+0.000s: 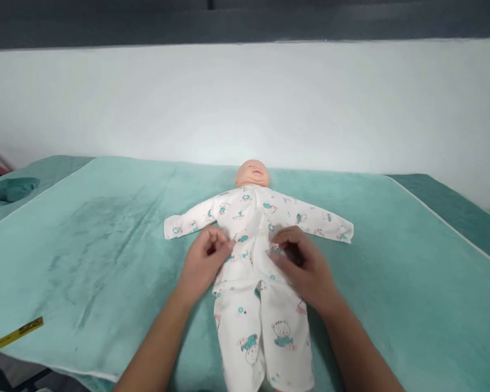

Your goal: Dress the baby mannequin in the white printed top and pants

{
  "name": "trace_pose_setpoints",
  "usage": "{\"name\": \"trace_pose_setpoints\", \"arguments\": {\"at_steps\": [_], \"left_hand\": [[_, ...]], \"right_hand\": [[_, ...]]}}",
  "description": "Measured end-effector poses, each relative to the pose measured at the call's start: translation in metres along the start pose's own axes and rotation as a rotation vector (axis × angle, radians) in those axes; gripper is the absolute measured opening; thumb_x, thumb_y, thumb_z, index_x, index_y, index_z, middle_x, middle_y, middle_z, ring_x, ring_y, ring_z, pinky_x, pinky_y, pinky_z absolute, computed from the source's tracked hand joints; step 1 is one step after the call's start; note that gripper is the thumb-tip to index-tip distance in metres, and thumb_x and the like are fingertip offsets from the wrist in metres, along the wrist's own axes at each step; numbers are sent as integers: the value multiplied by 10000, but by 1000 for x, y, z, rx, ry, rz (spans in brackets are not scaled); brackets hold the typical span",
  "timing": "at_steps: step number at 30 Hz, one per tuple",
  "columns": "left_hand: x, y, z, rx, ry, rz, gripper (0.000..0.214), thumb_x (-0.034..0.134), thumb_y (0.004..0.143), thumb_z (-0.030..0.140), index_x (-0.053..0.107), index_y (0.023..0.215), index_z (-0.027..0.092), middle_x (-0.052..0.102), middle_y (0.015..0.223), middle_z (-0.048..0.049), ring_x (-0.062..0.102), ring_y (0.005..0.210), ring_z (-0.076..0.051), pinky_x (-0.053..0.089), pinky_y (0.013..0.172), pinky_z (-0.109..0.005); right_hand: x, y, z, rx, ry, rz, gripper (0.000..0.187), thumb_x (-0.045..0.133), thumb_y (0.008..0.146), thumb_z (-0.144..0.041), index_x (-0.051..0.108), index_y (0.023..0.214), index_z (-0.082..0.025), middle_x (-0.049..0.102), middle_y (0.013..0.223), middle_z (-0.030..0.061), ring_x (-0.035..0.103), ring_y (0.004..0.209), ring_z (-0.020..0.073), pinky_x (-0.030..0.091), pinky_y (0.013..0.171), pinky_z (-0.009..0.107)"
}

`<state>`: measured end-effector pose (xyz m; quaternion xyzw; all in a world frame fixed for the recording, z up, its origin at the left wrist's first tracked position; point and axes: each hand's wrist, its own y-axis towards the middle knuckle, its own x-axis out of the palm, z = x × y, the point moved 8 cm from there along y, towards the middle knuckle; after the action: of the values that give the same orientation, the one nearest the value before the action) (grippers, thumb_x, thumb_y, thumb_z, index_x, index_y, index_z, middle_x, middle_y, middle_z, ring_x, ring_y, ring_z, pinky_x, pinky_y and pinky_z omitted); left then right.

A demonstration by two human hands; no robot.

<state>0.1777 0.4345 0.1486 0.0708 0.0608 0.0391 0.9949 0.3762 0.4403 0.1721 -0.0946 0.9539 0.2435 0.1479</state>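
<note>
A baby doll point(253, 173) lies on its back, dressed in a white long-sleeved baby shirt point(249, 218) and matching pants point(283, 316) printed with small animals. Its sleeves are spread to both sides. At the shirt's left side, my left hand point(206, 261) is closed, thumb and forefinger pinched together on the cloth. My right hand point(304, 261) is curled over the right half of the shirt front, with a bit of fabric between thumb and fingers. The doll's hands are hidden in the sleeves, and its feet are out of clear view at the bottom edge.
A green plush blanket point(392, 283) covers the table under the doll. A white wall point(245, 103) stands behind it. A yellow strip with dark markings point(14, 336) lies at the lower left edge. Bunched green cloth point(10, 189) is at the far left.
</note>
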Motion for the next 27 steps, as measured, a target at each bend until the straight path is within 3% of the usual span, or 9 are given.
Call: {"name": "trace_pose_setpoints", "arguments": {"at_steps": [2,3,8,11,14,18,21,24,27], "left_hand": [[-4,-35,-4,75,124,8,33,587,865,225,571,882,202,490,767,25,474,639,-89,405,581,-214],[-5,-49,-4,122,175,2,91,571,865,198,593,952,209,512,841,5,506,708,-107,427,627,-230],[-4,-84,7,361,442,37,351,483,861,84,562,1165,238,542,1102,-67,537,1025,-186,454,859,-325],[-2,-86,11,462,529,81,300,443,869,61,558,1100,213,565,1077,-71,539,1032,-189,441,902,-348],[-5,-89,10,473,495,120,162,453,865,76,542,929,195,582,936,-46,560,912,-174,455,828,-322],[-10,-96,8,433,425,152,123,471,821,80,512,812,196,566,839,-20,561,809,-159,456,755,-296],[-13,-94,2,373,369,109,130,457,809,88,518,778,199,580,801,-10,569,763,-151,464,724,-282],[-23,-81,-9,312,437,46,142,430,838,129,537,781,203,598,782,-14,588,740,-155,492,699,-281],[-52,-62,-16,297,644,183,187,435,823,131,584,920,191,620,956,-80,598,938,-223,505,838,-373]], "right_hand": [[4,-29,-2,-83,-136,-22,262,681,823,-291,588,1064,-252,554,1135,75,544,1070,227,466,902,380],[5,-41,-1,-82,-200,-11,326,688,817,-304,577,1120,-258,526,1193,88,528,1122,243,463,933,396],[-7,-73,-3,-54,-469,165,354,602,893,-352,519,1217,-235,532,1149,107,558,986,232,510,824,399],[-3,-77,-16,-198,-621,134,330,528,938,-293,507,1261,-231,566,1141,112,555,1010,245,503,844,413],[0,-81,-18,-270,-710,99,328,420,963,-194,514,1277,-212,567,1163,128,553,1049,249,507,849,403],[-6,-87,-13,-239,-717,154,265,390,959,-173,574,1151,-182,579,1094,131,580,973,235,518,789,379],[-7,-90,-17,-233,-662,153,212,405,953,-170,584,1064,-199,602,1044,106,590,939,220,509,779,361],[-4,-90,-23,-220,-589,58,176,424,959,-205,573,1052,-211,617,1016,88,591,931,209,498,808,353],[-10,-86,-10,-74,-489,-72,155,444,967,-315,564,986,-219,630,953,63,600,854,191,499,767,330]]}}
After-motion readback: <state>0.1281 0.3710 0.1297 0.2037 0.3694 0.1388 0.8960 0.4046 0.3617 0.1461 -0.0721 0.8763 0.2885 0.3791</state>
